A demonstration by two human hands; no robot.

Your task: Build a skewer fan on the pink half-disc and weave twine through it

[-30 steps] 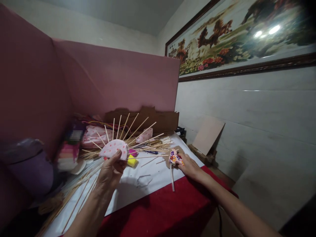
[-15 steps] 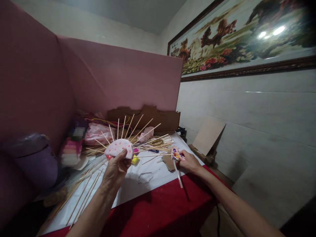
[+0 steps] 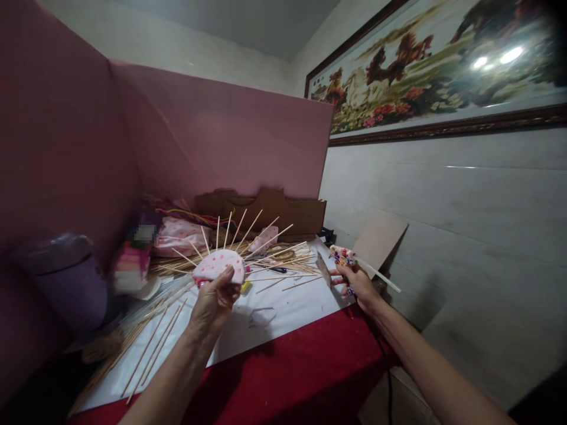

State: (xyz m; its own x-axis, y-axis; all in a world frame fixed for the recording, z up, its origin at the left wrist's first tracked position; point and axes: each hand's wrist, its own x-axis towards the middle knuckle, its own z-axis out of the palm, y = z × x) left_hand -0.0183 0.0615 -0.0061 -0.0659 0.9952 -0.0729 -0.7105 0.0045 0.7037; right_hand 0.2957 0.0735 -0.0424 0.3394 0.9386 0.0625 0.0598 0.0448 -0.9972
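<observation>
My left hand (image 3: pixel 215 301) grips a half-round, pink-dotted cloth piece (image 3: pixel 219 265) by its lower right, thumb on the front face. Thin wooden sticks (image 3: pixel 243 229) fan out from its curved edge. At the right, my right hand (image 3: pixel 361 286) is wrapped round a flower-patterned hot glue gun (image 3: pixel 341 255). A translucent glue stick (image 3: pixel 383 280) juts from the gun's rear toward the right. Just left of these fingers stands a small piece of cardboard (image 3: pixel 324 271), tilted; whether they touch it I cannot tell.
More loose sticks (image 3: pixel 157 348) lie on the white sheet (image 3: pixel 283 313) over the red cloth (image 3: pixel 301 360). Behind are dotted fabric (image 3: pixel 181 236) and brown cardboard (image 3: pixel 266 209). A purple bin (image 3: pixel 71 283) stands left. A dark cord (image 3: pixel 390 383) hangs at the right.
My right hand has moved right and slightly up with the glue gun, away from the sticks; the gun has turned so its glue stick points right. My left hand still holds the cloth piece.
</observation>
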